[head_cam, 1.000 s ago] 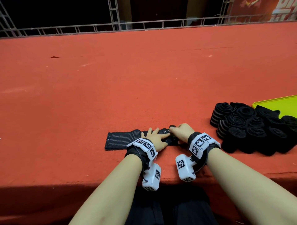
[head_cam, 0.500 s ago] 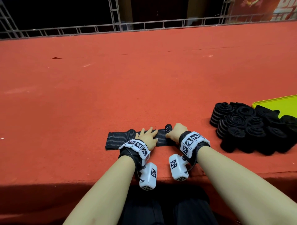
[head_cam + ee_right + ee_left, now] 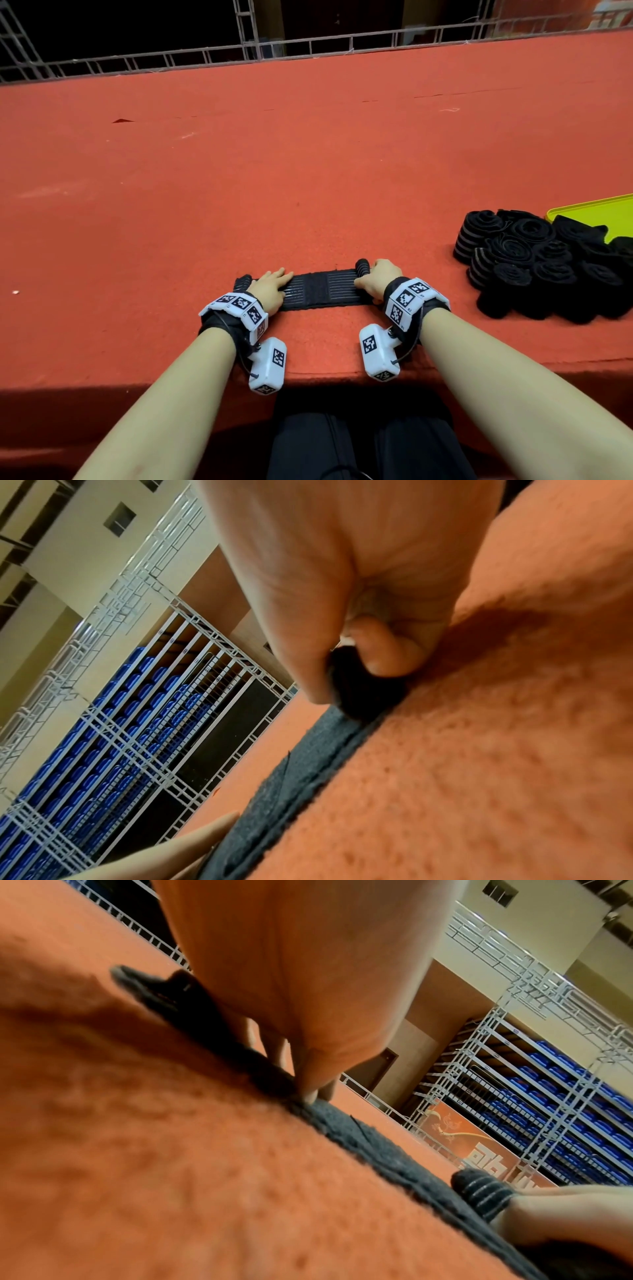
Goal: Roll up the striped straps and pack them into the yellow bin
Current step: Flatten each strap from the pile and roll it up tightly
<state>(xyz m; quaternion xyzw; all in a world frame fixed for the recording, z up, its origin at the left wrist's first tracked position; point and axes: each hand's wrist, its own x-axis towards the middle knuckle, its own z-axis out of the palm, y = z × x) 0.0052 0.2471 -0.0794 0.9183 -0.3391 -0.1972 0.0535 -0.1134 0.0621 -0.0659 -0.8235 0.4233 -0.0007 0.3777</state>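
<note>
You had many rolled straps [image 3: 534, 260] piled beside the yellow bin [image 3: 589, 212], your right hand [image 3: 376, 281] pinching the strap [image 3: 318, 289]'s started roll, left hand [image 3: 270, 287] flat, near the table [image 3: 308, 154]'s front edge.

Right hand [image 3: 342, 601] pinching apparently rolled strap end [image 3: 363, 693].

Light fell evenly from above on the red table [image 3: 308, 154], bright and without glare, while the background beyond its far edge stayed dark. A deep shadow lay under the near edge. The head view bowed lines toward its corners. Both wrist views were soft: the table surface [image 3: 171, 1177] nearest the lens blurred heavily, with dark shadow under each palm.
</note>
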